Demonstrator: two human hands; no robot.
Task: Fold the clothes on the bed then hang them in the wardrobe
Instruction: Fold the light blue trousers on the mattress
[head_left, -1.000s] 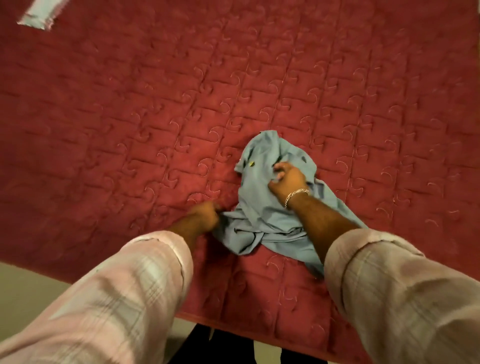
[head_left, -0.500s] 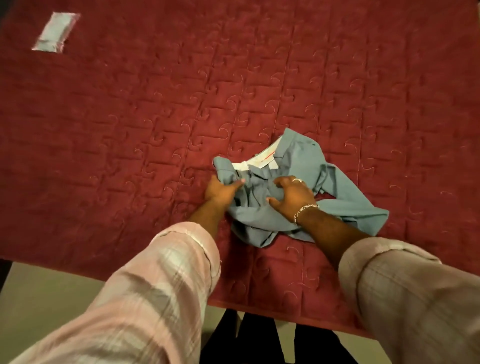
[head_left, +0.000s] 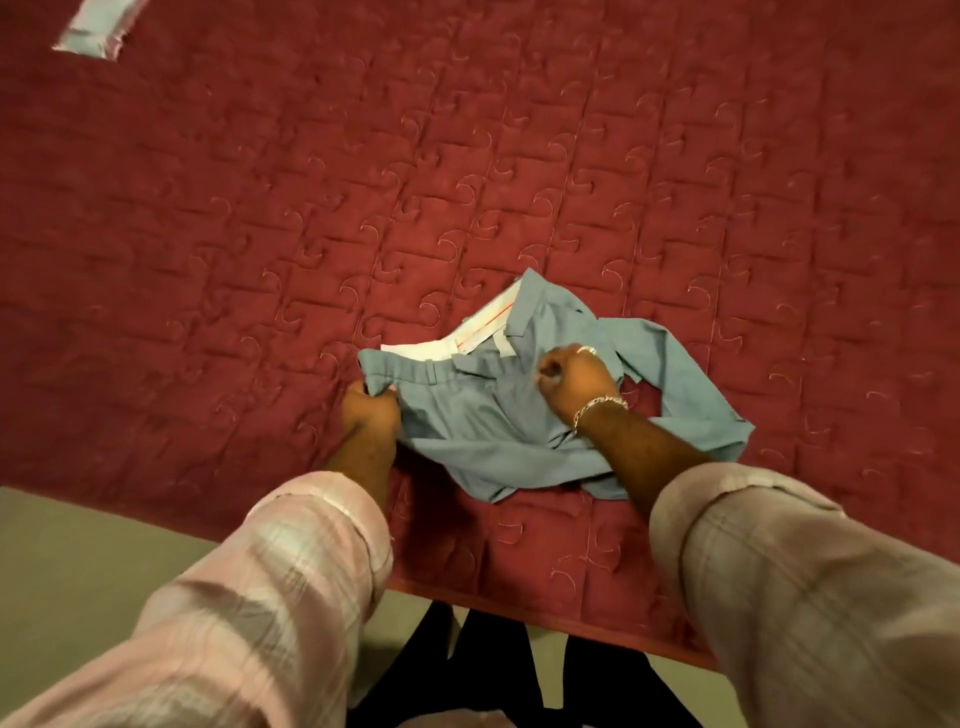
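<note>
**mat_k:** So how far along was the folding at that point?

**dropcloth:** Barely started, I'd say. The blue-grey trousers (head_left: 498, 415) were a crumpled heap on the maroon quilted bed (head_left: 260, 234), near its front edge and a bit right of centre. The waistband's pale lining (head_left: 485, 327) was flipped up on the far side.

**mat_k:** And the hands?

**dropcloth:** Left hand (head_left: 370, 410) had its grip pinched on the left corner of the waistband. Right hand (head_left: 576, 382), with a bracelet (head_left: 597, 405), was curled into a fist on the bunched cloth towards the right; it looked like it was gripping fabric.

**mat_k:** So nothing folded yet?

**dropcloth:** Nope, no clean fold anywhere. My read is they were only spreading it flat. Folding and hanging were all still to do, and no wardrobe in sight. There was a small pale packet (head_left: 96, 28) far left on the bed.
</note>
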